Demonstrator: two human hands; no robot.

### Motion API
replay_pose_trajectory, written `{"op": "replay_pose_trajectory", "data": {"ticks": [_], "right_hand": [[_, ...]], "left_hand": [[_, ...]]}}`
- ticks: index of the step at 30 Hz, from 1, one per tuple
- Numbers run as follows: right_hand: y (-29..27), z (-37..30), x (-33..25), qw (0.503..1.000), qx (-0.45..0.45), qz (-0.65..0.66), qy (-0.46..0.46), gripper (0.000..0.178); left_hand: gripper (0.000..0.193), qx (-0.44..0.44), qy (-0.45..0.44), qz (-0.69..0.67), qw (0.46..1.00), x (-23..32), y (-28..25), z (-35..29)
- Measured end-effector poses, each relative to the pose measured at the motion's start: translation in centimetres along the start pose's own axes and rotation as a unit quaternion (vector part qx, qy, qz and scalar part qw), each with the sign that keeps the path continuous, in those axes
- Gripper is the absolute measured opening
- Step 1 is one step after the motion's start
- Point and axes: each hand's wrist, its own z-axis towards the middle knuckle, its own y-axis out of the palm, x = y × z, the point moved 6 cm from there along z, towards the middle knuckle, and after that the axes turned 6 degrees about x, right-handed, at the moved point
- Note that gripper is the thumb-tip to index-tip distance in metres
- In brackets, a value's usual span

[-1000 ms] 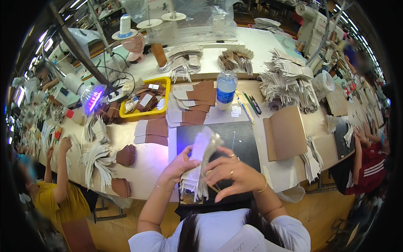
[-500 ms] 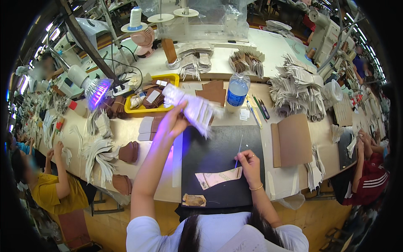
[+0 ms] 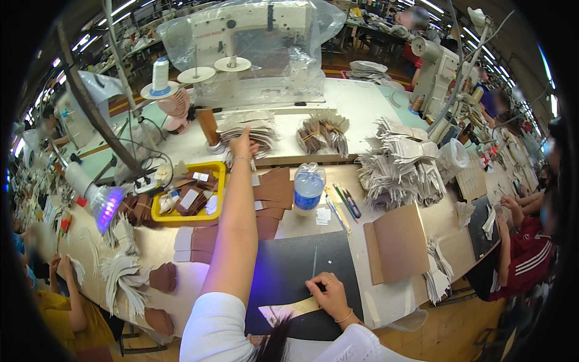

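At the back ledge, my left hand [image 3: 242,146] reaches to a stack of light-coloured cut pieces [image 3: 260,125], fingers bent round its near edge and partly hidden. My right hand [image 3: 330,297] rests on the black mat [image 3: 283,256], pinching a thin pen-like stick [image 3: 315,259] that points away from me. Beneath and beside that hand lies a pale, curved pattern piece [image 3: 283,312], its right end covered by the fingers. My hair covers part of its lower edge.
A yellow tray [image 3: 222,181] of brown bundles stands left of my forearm, near a lit lamp [image 3: 107,208]. A water bottle [image 3: 309,188], pens [image 3: 350,204] and a brown folder [image 3: 398,244] are beyond the mat. Large stacked pieces [image 3: 401,163] stand right; co-workers sit both sides.
My left hand has moved from above the table, where it held a light bundle, forward to the back ledge. My right hand still pinches the stick. The view has shifted forward.
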Motion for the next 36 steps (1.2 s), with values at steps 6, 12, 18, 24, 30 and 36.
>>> {"op": "replay_pose_trajectory", "data": {"ticks": [6, 12, 18, 24, 30, 36], "right_hand": [[0.3, 0.1, -0.3, 1.0, -0.006, 0.004, -0.014, 0.014], [0.0, -0.4, 0.4, 0.997, 0.041, 0.067, -0.024, 0.016], [-8.1, -0.6, -4.1, 0.979, 0.139, 0.045, -0.143, 0.01], [-27.7, -1.2, 0.0, 0.865, 0.412, -0.279, -0.06, 0.016], [-31.3, -6.1, 13.1, 0.809, 0.109, -0.52, 0.25, 0.059], [-31.2, -6.0, 14.3, 0.829, 0.12, -0.495, 0.231, 0.064]], "left_hand": [[0.07, -0.007, 0.085, 0.294, 0.952, 0.9, -3.5, 3.4], [0.05, -0.151, 0.039, 0.168, 0.973, 3.5, -4.8, -0.6], [0.03, -0.225, 0.145, 0.238, 0.934, 7.4, -8.0, -16.3], [0.029, -0.266, 0.182, 0.262, 0.91, 7.0, -17.9, -22.6], [0.024, -0.247, 0.081, 0.194, 0.946, 2.0, -23.2, -28.6], [0.019, -0.365, 0.019, 0.273, 0.89, -4.6, -22.3, -35.1]]}}
